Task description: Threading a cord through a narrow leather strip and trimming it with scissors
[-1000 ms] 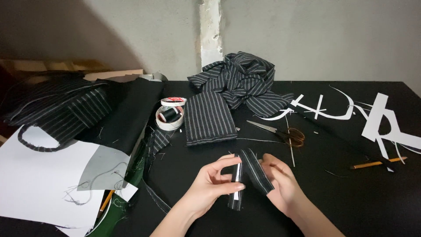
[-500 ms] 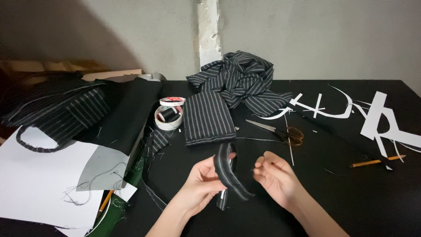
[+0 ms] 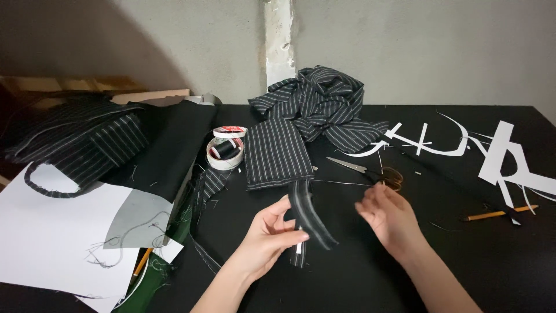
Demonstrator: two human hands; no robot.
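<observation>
The left hand [image 3: 267, 237] pinches a narrow striped strip [image 3: 307, 217] between thumb and fingers just below desk centre; the strip arches upward toward 12 o'clock and its lower end hangs past the fingers at 6 o'clock; the right hand [image 3: 389, 217] sits at 3 o'clock of the strip, fingers loosely spread, clear of the cloth and gripping nothing. Risk: the strip is held at one point only, so it could twist, slip free, or unfold along its pressed edge; a white mark near its lower end could be lost from sight if the strip rolls. Risk: scissors [image 3: 362, 170] lie just beyond the right hand at 12 o'clock, blades toward 9 o'clock; a careless reach could strike them. Risk: loose threads and white paper offcuts [image 3: 509, 153] at 2 o'clock could cling to the cloth. Packages and labels: a white tape roll [image 3: 223, 156] at 10 o'clock holds a black thread spool; a round lid with red-and-white label [image 3: 230, 132] leans on its far rim; a pencil [image 3: 492, 215] lies at 3 o'clock on the desk [image 3: 463, 272].
</observation>
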